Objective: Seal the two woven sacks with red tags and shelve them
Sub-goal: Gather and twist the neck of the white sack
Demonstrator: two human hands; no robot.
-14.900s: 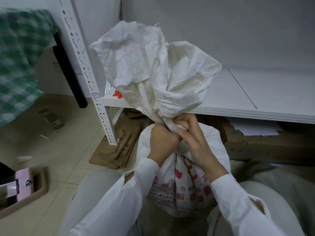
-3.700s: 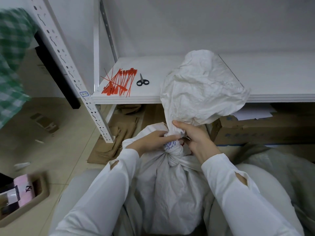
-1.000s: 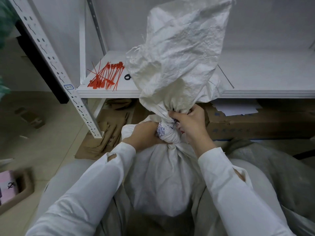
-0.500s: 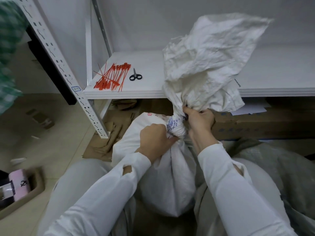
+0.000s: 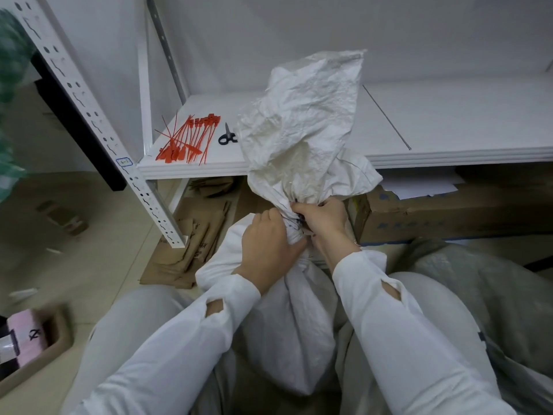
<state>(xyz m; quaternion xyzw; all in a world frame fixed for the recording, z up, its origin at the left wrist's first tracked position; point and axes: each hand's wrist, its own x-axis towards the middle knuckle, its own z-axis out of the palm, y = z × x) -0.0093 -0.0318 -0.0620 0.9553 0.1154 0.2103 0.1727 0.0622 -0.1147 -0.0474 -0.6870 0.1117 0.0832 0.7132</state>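
Note:
A white woven sack stands between my knees, its neck twisted into a tight rope. My left hand grips the neck from the left. My right hand grips it just above, where the loose crumpled top flares up in front of the shelf. A bundle of red tags lies on the left end of the white shelf. I see no tag on the sack's neck; my fingers hide part of it.
Black scissors lie beside the tags, partly behind the sack top. A perforated white upright stands at left. Flattened cardboard and a brown box sit under the shelf. A grey sack lies at right, a tray at lower left.
The sack's loose top has swung left and stands more upright. Both hands keep gripping the twisted neck, now closer together.

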